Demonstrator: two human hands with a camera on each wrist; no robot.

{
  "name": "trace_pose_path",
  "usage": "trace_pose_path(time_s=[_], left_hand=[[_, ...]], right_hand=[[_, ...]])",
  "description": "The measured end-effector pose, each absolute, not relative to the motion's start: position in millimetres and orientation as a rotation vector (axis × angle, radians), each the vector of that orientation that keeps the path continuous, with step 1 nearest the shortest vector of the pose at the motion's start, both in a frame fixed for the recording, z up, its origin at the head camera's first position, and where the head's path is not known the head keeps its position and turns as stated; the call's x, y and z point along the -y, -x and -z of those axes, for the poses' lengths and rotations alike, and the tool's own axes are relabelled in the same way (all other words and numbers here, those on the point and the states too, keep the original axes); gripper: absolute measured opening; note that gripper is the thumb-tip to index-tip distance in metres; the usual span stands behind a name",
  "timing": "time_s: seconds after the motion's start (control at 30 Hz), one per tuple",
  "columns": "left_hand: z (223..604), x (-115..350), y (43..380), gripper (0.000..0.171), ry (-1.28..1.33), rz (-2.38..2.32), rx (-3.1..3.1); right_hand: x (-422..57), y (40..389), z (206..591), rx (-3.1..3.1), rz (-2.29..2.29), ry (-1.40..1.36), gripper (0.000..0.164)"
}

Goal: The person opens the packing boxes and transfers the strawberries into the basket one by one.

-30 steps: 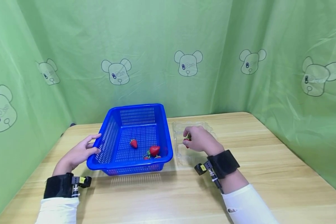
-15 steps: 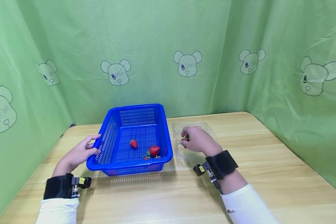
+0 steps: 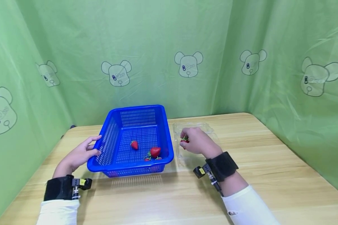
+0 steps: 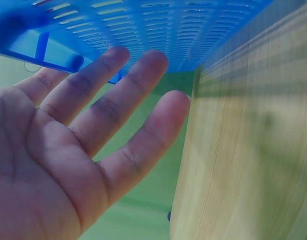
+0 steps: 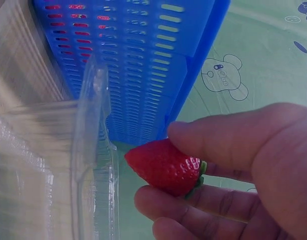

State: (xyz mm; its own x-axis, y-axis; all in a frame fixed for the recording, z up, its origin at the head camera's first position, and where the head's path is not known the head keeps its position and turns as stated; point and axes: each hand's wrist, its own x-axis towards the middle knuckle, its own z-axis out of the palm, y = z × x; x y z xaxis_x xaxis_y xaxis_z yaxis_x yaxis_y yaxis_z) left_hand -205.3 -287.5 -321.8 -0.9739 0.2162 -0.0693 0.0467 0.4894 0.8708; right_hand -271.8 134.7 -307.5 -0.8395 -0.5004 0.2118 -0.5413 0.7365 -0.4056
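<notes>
My right hand (image 3: 200,142) pinches a red strawberry (image 5: 161,167) between thumb and fingers, its green leaves toward the palm. In the head view the hand is over a clear plastic clamshell box (image 3: 181,157), whose upright edge stands beside the berry in the right wrist view. A blue slotted basket (image 3: 130,172) stands left of the box, with a lone strawberry (image 3: 134,145) mid-floor and several clustered near its front right corner, including a large one (image 3: 155,152). My left hand (image 3: 77,156) rests at the basket's left rim, its fingers (image 4: 138,145) extended along the outer side.
Both hands are above a light wooden table (image 3: 146,203). Green curtains (image 3: 157,37) with bear-head prints enclose its back and sides. Each wrist carries a black strap (image 3: 222,166) with a small camera.
My right hand has shifted slightly left over the clear box, carrying the strawberry with it. My left hand and the basket hold their places.
</notes>
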Motion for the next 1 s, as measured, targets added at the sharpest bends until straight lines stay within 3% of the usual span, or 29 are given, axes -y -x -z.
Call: trace_pose_path(time_s=[1.0], left_hand=[[324.9,287.7,206.3,0.063,-0.228,-1.469,-2.584]], right_hand=[[-121.9,264.9,309.4,2.785,-0.676,-0.915,0.012]])
